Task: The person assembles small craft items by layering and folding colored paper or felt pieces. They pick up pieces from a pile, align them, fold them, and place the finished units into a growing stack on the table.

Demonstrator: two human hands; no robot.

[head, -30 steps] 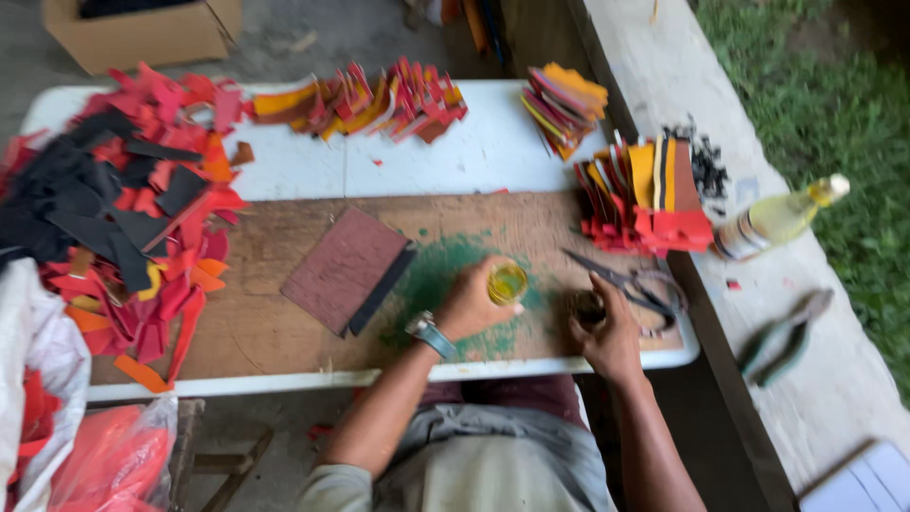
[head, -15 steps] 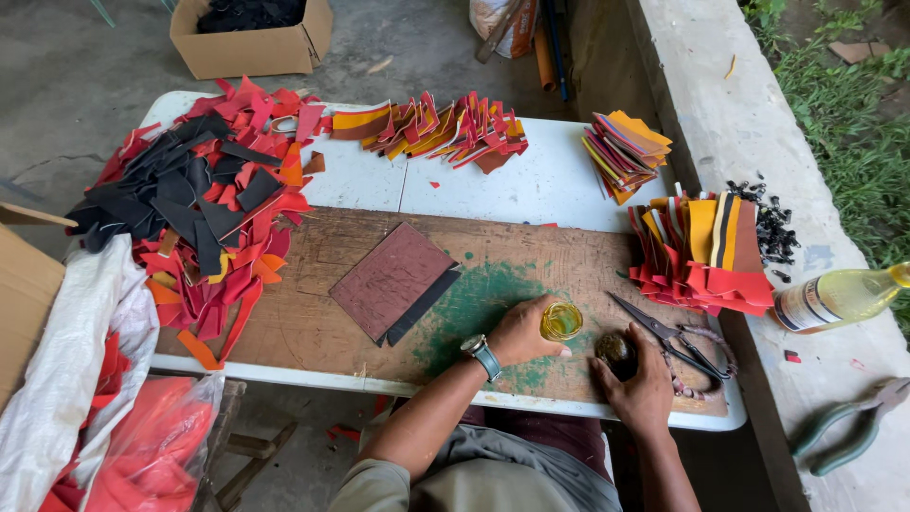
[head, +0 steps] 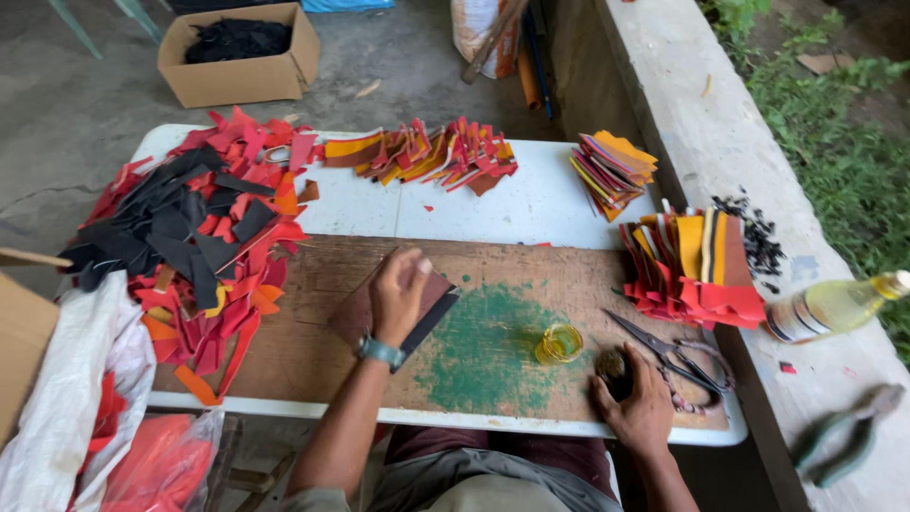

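My left hand (head: 398,296), with a watch on the wrist, lies flat on a small stack of dark brown and black leather sheets (head: 433,305) on the wooden board (head: 512,275). My right hand (head: 640,406) rests near the board's front edge with its fingers curled around a small dark round object (head: 611,365). Between the hands stands a small glass jar of yellow liquid (head: 559,343), on a green stain. A pair of scissors (head: 668,356) lies just right of my right hand.
A heap of red, orange and black leather scraps (head: 194,237) covers the table's left. Sorted coloured pieces (head: 422,152) lie at the back and stacks (head: 697,261) at the right. A bottle of yellow liquid (head: 834,305) and pliers (head: 844,438) lie on the concrete ledge. A cardboard box (head: 237,57) sits on the floor.
My left hand has let go of the yellow jar and moved left onto the dark leather sheets. My right hand stays on the small dark object. The view has shifted.
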